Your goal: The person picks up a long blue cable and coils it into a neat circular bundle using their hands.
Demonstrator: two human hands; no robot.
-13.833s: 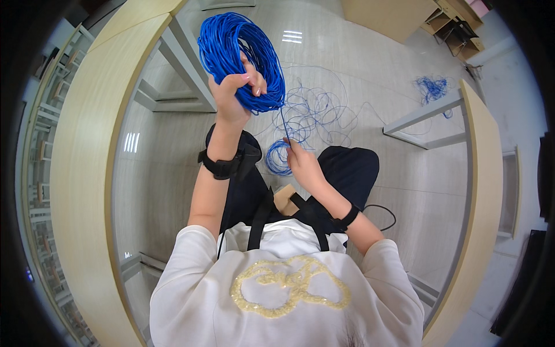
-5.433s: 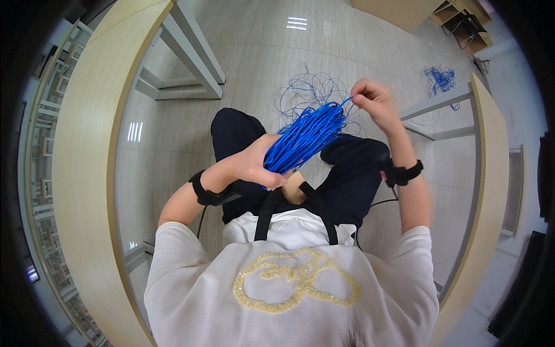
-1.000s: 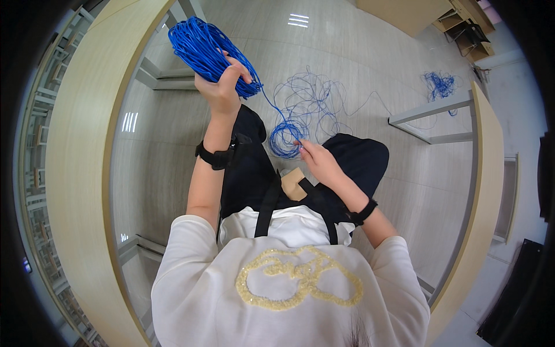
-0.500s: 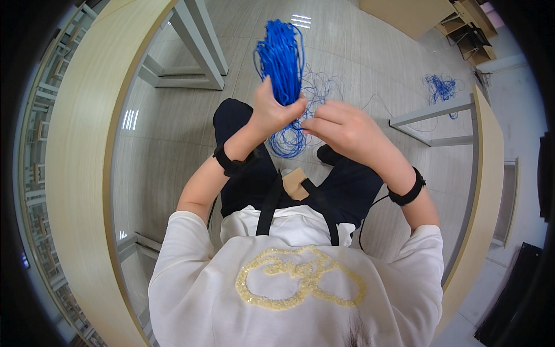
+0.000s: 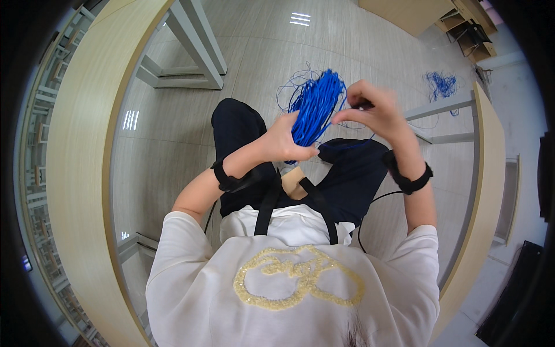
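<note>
A thick bundle of thin blue wire (image 5: 317, 107) stands tilted in front of me, its far end leaning right. My left hand (image 5: 284, 137) is wrapped round its near end, thumb on the near side. Close to the bundle's right side is my right hand (image 5: 377, 110), its fingers curled and slightly blurred. A single blue strand runs from the bundle toward those fingers, and a strand shows below that hand. Fine loose loops of wire (image 5: 287, 92) show on the floor beyond the bundle, partly hidden by it.
A tangle of blue wire (image 5: 441, 85) lies on the floor at the far right. Wooden tables with grey metal legs flank me, one at left (image 5: 81, 173), one at right (image 5: 483, 191). Between my legs is a piece of tan cardboard (image 5: 293, 183).
The bundle has come nearer and tipped to the right with my left hand. My right hand has moved right and up, away from my left hand.
</note>
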